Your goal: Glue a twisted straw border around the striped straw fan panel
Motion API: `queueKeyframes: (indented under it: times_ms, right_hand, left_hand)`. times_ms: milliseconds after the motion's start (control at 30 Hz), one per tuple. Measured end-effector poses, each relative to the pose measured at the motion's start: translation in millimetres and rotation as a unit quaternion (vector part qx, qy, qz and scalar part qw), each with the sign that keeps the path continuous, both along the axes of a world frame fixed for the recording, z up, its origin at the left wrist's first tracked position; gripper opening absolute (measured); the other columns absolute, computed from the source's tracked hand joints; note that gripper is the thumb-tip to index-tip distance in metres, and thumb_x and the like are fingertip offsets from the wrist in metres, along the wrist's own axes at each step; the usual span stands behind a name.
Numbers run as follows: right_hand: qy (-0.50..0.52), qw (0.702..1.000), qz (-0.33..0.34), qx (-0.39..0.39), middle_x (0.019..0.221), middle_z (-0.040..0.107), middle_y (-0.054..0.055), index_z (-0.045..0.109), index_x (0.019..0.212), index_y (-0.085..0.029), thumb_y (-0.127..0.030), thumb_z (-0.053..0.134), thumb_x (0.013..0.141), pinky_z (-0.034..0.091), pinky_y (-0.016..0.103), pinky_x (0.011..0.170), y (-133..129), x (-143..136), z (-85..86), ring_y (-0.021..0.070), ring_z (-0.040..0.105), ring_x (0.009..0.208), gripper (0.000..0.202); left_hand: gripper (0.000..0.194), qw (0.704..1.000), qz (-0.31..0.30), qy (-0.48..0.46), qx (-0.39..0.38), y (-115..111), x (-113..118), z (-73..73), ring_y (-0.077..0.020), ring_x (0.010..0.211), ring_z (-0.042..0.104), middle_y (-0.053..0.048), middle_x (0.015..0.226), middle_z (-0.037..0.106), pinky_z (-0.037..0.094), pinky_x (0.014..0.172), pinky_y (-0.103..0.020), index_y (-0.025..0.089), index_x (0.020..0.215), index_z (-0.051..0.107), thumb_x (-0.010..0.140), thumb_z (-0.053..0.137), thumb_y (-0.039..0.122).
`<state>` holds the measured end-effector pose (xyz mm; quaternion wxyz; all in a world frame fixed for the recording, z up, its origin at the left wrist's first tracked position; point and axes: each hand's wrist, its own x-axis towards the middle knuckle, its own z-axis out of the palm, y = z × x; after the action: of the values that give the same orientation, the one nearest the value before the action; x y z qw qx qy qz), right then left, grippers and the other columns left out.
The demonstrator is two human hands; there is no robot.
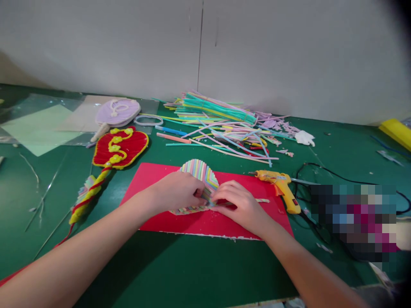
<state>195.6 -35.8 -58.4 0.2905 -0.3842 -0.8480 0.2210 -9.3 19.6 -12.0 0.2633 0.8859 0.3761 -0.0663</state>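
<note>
Both hands, the left hand [181, 190] and the right hand [239, 203], meet over a striped pastel piece [196, 170], their fingertips on it. Behind everything stands a pale wall [128, 47], and a green table [205, 265] spreads below it. On the table, a red sheet [170, 224] lies under the hands, its near edge rough and white.

The striped piece rests on this sheet, partly hidden by the left hand. Its rounded top shows beyond the fingers, and a lower edge shows on the near side of the left hand. The left hand's fingers are curled, tips down at the piece's middle. The right hand is partly curled, with a gap between thumb and forefinger and the tips coming down close to the left ones. Whether either hand is pinching the piece is impossible to tell. A thin pale strip [263, 200] sticks out to the right beyond the right hand.

Past the sheet lies a heap of pastel fuzzy stems [218, 109], some bundled, some loose. To the left are a red fan shape [125, 149] with yellow trim and flowers, and, just beyond it, a lilac fan shape [120, 112]. A yellow glue gun [281, 184] lies at the sheet's right side, its nozzle pointing left. A small crumpled white scrap [304, 137] sits right of the stems.
</note>
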Motion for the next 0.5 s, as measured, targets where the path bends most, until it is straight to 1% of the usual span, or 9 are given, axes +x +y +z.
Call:
queueKeyframes:
  times_ms: [100,200,267,333,400,467,500]
  right_hand:
    - [0.002,1.0,-0.003,0.002,0.094,0.069,0.003,0.062,0.091,-0.022,-0.026,0.064,0.085,0.047,0.035,0.085,0,-1,-0.4,0.0184,0.057,0.095,0.008]
    - [-0.002,1.0,-0.005,0.004,0.093,0.069,0.002,0.063,0.091,-0.022,-0.027,0.064,0.085,0.047,0.034,0.085,0,-1,0.7,0.0179,0.057,0.095,0.008]
    - [-0.005,1.0,-0.006,0.006,0.093,0.069,0.002,0.062,0.091,-0.022,-0.026,0.064,0.085,0.047,0.034,0.085,-1,-1,1.3,0.0177,0.057,0.095,0.008]
    - [-0.008,1.0,-0.007,0.008,0.093,0.069,0.002,0.062,0.091,-0.022,-0.027,0.064,0.085,0.047,0.034,0.086,-1,0,1.3,0.0178,0.058,0.095,0.008]
    - [-0.013,1.0,-0.01,0.008,0.093,0.069,0.003,0.063,0.092,-0.023,-0.027,0.064,0.085,0.047,0.035,0.085,-1,1,0.8,0.0181,0.058,0.095,0.009]
    - [-0.016,1.0,-0.014,0.008,0.094,0.069,0.003,0.063,0.095,-0.023,-0.028,0.065,0.084,0.048,0.036,0.085,-2,1,0.0,0.0187,0.058,0.096,0.012]
    - [-0.016,1.0,-0.016,0.01,0.094,0.068,0.003,0.063,0.096,-0.023,-0.028,0.065,0.084,0.048,0.036,0.085,-2,1,-0.4,0.0188,0.058,0.096,0.013]
  left_hand:
    - [0.014,1.0,0.007,0.006,-0.007,1,2,-2.4,-0.0135,0.056,0.05,0.001,0.067,0.063,0.023,0.048,-0.025,0.023,0.078,0.069,0.08,0.057,0.03]
    - [0.012,1.0,0.006,-0.007,-0.005,2,0,-2.9,-0.0138,0.06,0.052,0.001,0.069,0.063,0.026,0.05,-0.024,0.023,0.08,0.068,0.08,0.057,0.026]
    - [0.012,0.999,0.003,-0.034,-0.017,-2,-6,-2.9,-0.0137,0.064,0.055,0.002,0.072,0.064,0.031,0.053,-0.023,0.022,0.083,0.067,0.083,0.054,0.024]
    - [0.016,0.997,0.015,-0.076,-0.02,-11,-13,-4.6,-0.0134,0.07,0.057,0.001,0.078,0.064,0.036,0.057,-0.022,0.021,0.085,0.064,0.089,0.05,0.026]
    - [0.018,0.992,0.044,-0.119,0.019,-26,-21,-9.5,-0.014,0.077,0.058,0.0,0.088,0.064,0.04,0.062,-0.023,0.021,0.09,0.062,0.092,0.046,0.027]
    - [0.018,0.979,0.107,-0.14,0.103,-44,-28,-17.6,-0.0164,0.083,0.058,-0.003,0.093,0.062,0.043,0.066,-0.025,0.02,0.094,0.061,0.093,0.045,0.029]
    - [0.019,0.972,0.127,-0.143,0.136,-53,-30,-22.3,-0.0171,0.085,0.058,-0.004,0.093,0.061,0.044,0.069,-0.026,0.019,0.094,0.061,0.094,0.045,0.029]
